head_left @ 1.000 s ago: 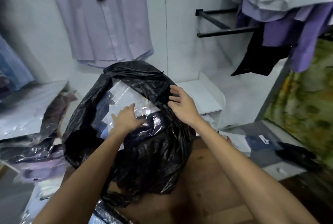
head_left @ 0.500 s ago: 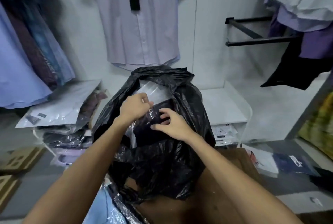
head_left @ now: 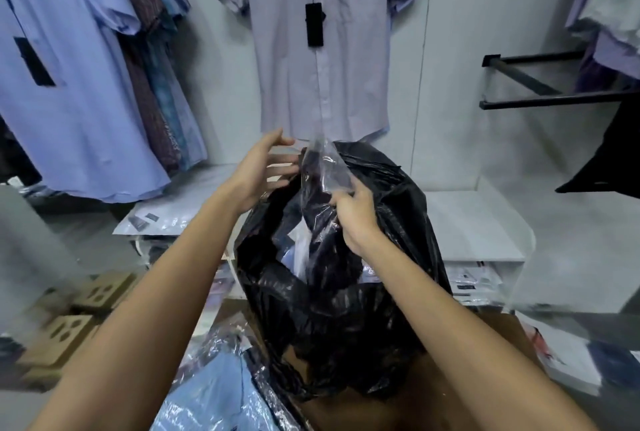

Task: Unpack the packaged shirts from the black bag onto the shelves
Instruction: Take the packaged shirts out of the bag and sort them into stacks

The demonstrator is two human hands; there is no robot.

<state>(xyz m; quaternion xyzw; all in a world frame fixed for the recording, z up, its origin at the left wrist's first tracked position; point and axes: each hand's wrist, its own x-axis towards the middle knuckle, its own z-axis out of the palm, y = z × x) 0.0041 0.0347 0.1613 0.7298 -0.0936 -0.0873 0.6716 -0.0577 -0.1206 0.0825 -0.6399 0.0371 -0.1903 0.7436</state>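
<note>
Roughly mid-task: dark packaged shirt (head_left: 322, 174) half out of black bag (head_left: 346, 309), centre, pinched by right hand (head_left: 353, 212); left hand (head_left: 263, 171) spread loose beside it. More packets inside bag. Some stacked on left shelf (head_left: 194, 202); right shelf (head_left: 478, 222) top bare.

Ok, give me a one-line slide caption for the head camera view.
Right hand lifts a clear-packaged dark shirt from the black bag; left hand open beside it.
</note>
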